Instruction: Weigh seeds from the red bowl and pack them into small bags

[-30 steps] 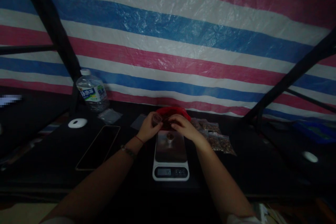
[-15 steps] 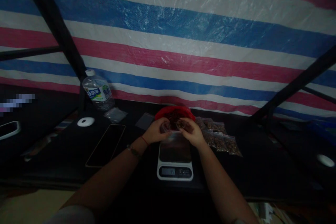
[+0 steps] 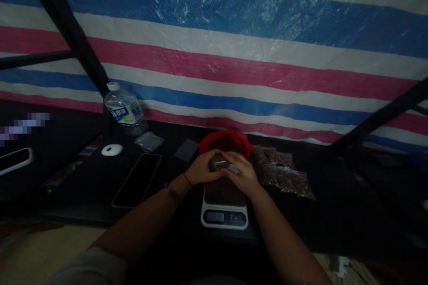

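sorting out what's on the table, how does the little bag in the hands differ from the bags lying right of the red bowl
The little bag is held above the scale between the left hand and right hand; the filled bags lie flat on the table, untouched. The held one is single, while those form an overlapping heap beside the red bowl. Both look like clear plastic with brownish contents.

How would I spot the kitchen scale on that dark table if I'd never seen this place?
Start at the striped tarp wall, then drop to the red bowl at its foot on the black table. Just in front of the bowl, below both hands, sits the kitchen scale. It alone has a white body and a small display.
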Demonstrator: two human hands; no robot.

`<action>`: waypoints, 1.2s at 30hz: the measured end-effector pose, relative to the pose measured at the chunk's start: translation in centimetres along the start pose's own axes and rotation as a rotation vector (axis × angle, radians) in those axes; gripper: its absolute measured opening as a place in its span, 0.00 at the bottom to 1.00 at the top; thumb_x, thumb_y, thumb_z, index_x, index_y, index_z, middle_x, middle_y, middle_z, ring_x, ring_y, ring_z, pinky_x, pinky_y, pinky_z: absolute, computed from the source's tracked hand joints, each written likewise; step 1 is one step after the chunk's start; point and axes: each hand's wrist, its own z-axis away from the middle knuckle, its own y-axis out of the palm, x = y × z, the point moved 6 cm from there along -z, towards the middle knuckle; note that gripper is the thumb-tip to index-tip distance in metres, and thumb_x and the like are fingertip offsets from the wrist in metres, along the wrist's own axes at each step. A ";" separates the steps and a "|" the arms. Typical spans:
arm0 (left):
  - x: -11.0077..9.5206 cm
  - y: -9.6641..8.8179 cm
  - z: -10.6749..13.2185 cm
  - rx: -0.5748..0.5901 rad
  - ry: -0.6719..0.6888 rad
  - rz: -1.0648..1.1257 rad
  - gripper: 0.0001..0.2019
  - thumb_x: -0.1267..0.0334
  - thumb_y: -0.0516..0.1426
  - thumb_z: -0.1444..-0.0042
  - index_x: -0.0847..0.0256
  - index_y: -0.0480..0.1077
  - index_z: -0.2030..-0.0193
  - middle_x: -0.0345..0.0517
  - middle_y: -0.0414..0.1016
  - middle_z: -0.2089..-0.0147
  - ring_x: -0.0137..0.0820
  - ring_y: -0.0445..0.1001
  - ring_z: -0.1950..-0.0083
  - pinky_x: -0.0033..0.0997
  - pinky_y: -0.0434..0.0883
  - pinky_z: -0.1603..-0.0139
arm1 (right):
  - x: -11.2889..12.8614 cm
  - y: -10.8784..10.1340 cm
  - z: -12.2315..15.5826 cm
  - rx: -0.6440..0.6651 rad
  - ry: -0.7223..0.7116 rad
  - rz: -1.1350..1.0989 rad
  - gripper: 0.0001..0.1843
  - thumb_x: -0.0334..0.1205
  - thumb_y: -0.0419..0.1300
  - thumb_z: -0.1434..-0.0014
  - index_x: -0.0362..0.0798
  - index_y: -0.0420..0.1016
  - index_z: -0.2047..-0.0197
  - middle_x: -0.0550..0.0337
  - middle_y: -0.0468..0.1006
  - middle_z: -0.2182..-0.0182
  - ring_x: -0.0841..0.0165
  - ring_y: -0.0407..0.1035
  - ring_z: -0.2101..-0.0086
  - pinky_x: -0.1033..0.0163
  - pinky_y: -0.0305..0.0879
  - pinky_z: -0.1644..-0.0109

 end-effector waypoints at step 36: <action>3.6 -0.8 0.3 -0.067 -0.168 0.928 0.31 0.43 0.58 0.51 0.58 0.64 0.44 0.53 0.71 0.49 0.41 0.72 0.52 0.43 0.70 0.53 | 2.9 1.4 -7.8 0.440 -0.206 0.165 0.07 0.34 0.60 0.43 0.50 0.78 0.61 0.56 0.69 0.48 0.62 0.58 0.44 0.51 0.53 0.38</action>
